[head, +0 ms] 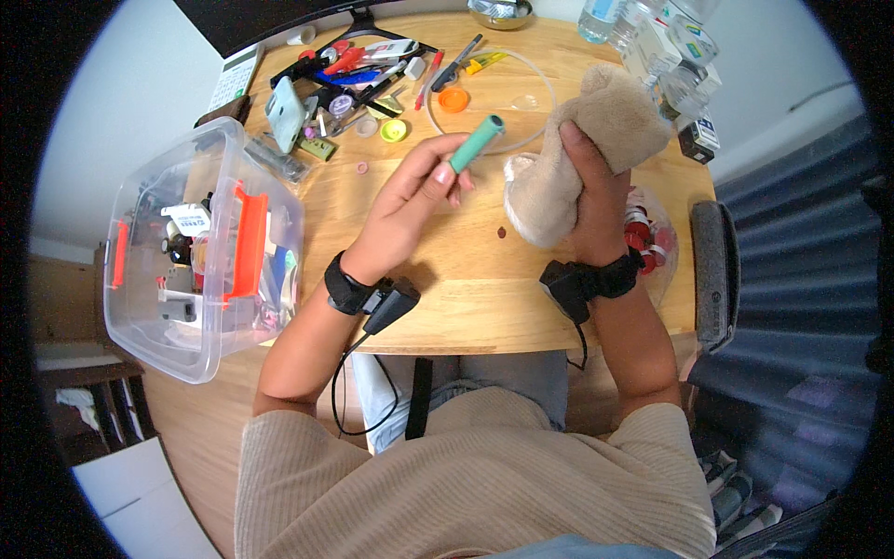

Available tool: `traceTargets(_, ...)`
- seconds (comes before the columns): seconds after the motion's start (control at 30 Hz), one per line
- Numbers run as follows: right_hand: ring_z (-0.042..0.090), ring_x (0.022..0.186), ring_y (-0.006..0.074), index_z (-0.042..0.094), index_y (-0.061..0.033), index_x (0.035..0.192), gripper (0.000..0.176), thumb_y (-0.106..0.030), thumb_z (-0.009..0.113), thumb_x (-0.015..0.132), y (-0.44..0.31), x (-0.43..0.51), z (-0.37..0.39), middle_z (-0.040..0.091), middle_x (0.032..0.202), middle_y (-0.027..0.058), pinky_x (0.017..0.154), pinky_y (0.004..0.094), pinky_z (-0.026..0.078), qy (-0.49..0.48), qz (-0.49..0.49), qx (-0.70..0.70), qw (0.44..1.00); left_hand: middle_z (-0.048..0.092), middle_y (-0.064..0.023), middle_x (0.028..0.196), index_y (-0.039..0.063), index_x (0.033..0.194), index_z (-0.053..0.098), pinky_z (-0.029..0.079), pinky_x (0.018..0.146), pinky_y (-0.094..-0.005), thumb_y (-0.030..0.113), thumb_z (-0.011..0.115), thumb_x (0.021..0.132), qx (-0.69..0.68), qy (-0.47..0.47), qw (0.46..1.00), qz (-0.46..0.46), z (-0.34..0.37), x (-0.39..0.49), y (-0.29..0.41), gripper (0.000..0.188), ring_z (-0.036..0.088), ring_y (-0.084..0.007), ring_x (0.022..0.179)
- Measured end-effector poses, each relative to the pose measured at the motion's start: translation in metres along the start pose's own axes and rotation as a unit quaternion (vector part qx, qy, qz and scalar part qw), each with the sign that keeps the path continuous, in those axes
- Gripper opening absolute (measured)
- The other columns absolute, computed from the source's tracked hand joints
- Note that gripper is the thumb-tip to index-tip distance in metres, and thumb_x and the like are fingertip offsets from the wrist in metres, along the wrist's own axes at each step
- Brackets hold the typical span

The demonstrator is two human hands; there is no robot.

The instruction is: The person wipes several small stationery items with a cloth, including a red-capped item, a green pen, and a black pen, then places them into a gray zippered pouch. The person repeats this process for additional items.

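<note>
Between the thumb and fingers of my left hand [415,202] is a slim green cylinder [476,144] with a dark round end, tilted up to the right. My right hand [602,195] grips a beige plush cloth item [618,115], bunched above and to the left of the fingers; its exact kind cannot be told. The two held things are apart, both above the wooden table [447,307]. Each wrist wears a black strap with a small black device and cable. A small dark red-brown piece [501,232] lies on the table between the hands.
At the left stands a clear plastic bin [227,147] with orange latches. Pens, lids and a phone [285,115] crowd the back left. A clear tubing loop [552,84] lies behind the hands. Plastic bottles [601,17] stand back right; a grey case [714,272] sits at the right edge.
</note>
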State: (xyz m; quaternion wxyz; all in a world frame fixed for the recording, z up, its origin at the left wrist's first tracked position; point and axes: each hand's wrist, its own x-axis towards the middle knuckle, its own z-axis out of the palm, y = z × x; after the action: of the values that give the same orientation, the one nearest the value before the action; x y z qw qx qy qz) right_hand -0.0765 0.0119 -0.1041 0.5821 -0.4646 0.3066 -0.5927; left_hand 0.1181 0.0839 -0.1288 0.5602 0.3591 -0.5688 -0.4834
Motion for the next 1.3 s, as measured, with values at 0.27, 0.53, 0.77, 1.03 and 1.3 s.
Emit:
traceTargets(0.27,0.063,0.082,0.0140,0.059,-0.0054,0.111,0.033,-0.020,0.072,0.083,-0.006,-0.010,0.000,0.063,0.098,0.0031,0.070,0.0294,0.052,-0.109,0.109,0.002,0.988,0.058,-0.0034,0.100,0.005,0.130,0.059,0.040,0.087,-0.0269,0.013,0.048,0.101,0.204,0.024,0.975,0.081,-0.001,0.003,0.011,0.032,0.051,-0.0143,0.092)
traceTargets(0.53,0.064,0.083,0.0131,0.062,-0.0063,0.106,0.033,-0.016,0.077,0.078,-0.009,-0.005,0.002,0.065,0.093,0.0023,0.071,0.0286,0.053,-0.065,0.104,-0.014,0.992,0.060,-0.0050,0.095,0.007,0.126,0.063,0.039,0.087,-0.0305,0.012,0.052,0.097,0.243,0.020,0.966,0.088,-0.001,0.004,0.015,0.031,0.052,-0.0183,0.091)
traceTargets(0.77,0.064,0.083,0.0145,0.061,-0.0050,0.106,0.035,-0.018,0.078,0.078,-0.008,-0.010,0.004,0.066,0.095,0.0029,0.072,0.0299,0.053,-0.093,0.069,-0.053,0.992,0.060,-0.0058,0.095,0.007,0.124,0.064,0.039,0.087,-0.0305,0.012,0.053,0.097,0.265,0.021,0.960,0.093,-0.002,0.005,0.014,0.030,0.053,-0.0191,0.090)
traceTargets(1.03,0.063,0.086,0.0145,0.061,-0.0051,0.107,0.037,-0.019,0.078,0.077,0.001,-0.001,0.003,0.065,0.097,0.0038,0.074,0.0300,0.052,-0.029,0.084,0.001,0.996,0.060,-0.0032,0.109,0.002,0.131,0.051,0.039,0.096,-0.0278,0.016,0.051,0.102,0.086,0.045,0.995,0.024,0.004,0.000,0.013,0.033,0.053,-0.0133,0.103)
traceTargets(1.3,0.063,0.086,0.0142,0.060,-0.0058,0.110,0.039,-0.018,0.078,0.077,0.003,-0.006,0.009,0.065,0.097,0.0033,0.074,0.0296,0.052,-0.049,0.107,0.012,0.993,0.059,-0.0064,0.116,0.004,0.126,0.048,0.041,0.102,-0.0310,0.012,0.055,0.100,-0.082,0.097,0.992,0.026,0.003,0.002,0.000,0.028,0.054,-0.0146,0.114)
